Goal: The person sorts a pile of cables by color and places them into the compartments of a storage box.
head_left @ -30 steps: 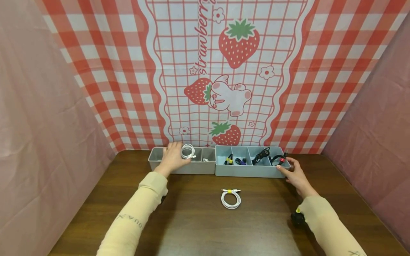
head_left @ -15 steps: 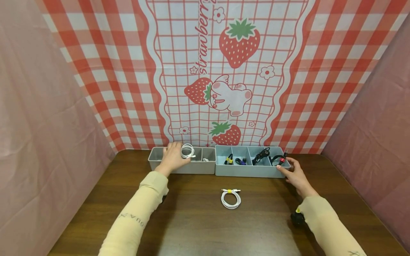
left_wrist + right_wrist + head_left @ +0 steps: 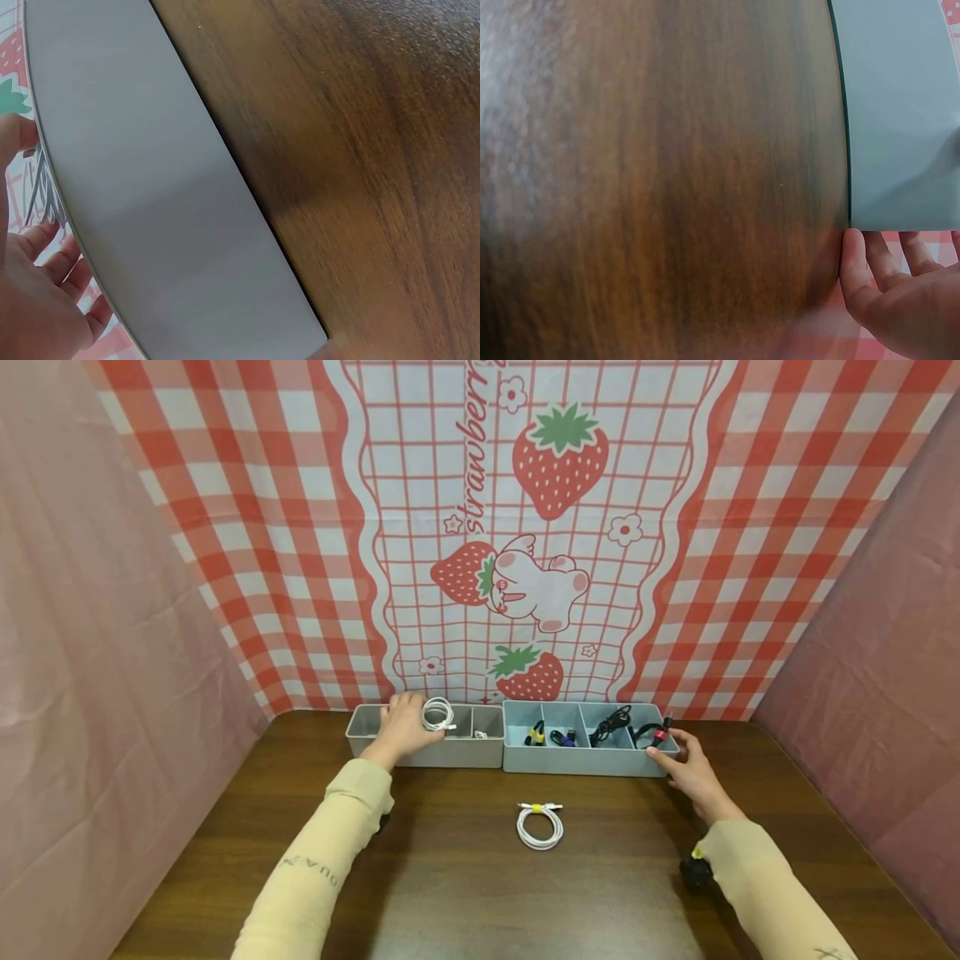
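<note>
In the head view, my left hand (image 3: 402, 727) holds a coiled white cable (image 3: 437, 714) above the grey divided box (image 3: 450, 753). In the left wrist view, the coil (image 3: 43, 191) shows between thumb and fingers, partly behind the box's rim. My right hand (image 3: 693, 777) grips the right end of the light blue divided box (image 3: 585, 763), its thumb at the front rim and its fingers along the end wall. Another coiled white cable (image 3: 540, 828) with a yellow tie lies on the wooden table in front of the boxes.
The blue box's compartments hold black cables with yellow ties (image 3: 536, 733), a cable with a purple tie (image 3: 563, 738), a black cable (image 3: 611, 727) and one with a red tie (image 3: 658, 737). Something small and white (image 3: 481, 734) sits in the grey box's right compartment. A checked cloth (image 3: 300, 610) hangs behind.
Hardly anything differs. The left hand still holds the white coil over the grey box, and the right hand stays at the blue box's end.
</note>
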Demonstrator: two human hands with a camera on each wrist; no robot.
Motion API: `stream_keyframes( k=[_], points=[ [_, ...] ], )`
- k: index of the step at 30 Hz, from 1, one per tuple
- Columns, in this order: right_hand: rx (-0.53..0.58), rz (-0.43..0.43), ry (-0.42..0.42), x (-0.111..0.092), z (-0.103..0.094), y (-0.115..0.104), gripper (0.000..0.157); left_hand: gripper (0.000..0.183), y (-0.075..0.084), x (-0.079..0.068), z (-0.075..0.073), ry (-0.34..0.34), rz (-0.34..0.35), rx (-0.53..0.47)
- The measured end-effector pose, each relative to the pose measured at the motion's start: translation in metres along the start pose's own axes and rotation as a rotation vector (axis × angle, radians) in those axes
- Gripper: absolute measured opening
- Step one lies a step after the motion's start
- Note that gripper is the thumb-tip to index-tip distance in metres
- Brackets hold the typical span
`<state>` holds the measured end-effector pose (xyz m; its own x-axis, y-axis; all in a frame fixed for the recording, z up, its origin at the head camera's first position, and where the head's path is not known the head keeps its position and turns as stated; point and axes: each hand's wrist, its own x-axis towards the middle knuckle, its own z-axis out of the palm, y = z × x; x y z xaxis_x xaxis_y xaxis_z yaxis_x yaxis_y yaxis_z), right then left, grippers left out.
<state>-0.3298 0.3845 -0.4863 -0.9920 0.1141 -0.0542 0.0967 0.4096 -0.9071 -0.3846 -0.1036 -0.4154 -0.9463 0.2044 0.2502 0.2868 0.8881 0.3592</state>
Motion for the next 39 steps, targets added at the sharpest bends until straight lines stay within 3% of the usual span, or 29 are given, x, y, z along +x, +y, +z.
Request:
stream_keyframes(
  k=[13,27,33,39],
  points=[
    [-0.043,-0.02,0.023,-0.025,0.011,-0.03,0.083,0.058,-0.003,-0.002,-0.006,-0.047,-0.024,-0.044],
    [-0.019,-0.02,0.004,-0.021,0.009,-0.026,0.083,0.053,-0.01,0.0,-0.002,-0.015,-0.017,-0.05],
    [-0.025,-0.015,0.006,-0.023,0.009,-0.029,0.082,0.054,-0.011,-0.002,-0.006,-0.008,-0.021,-0.056],
    [-0.006,0.002,0.004,-0.016,0.006,-0.018,0.087,0.056,-0.007,-0.006,-0.012,-0.026,-0.024,-0.053]
  ],
)
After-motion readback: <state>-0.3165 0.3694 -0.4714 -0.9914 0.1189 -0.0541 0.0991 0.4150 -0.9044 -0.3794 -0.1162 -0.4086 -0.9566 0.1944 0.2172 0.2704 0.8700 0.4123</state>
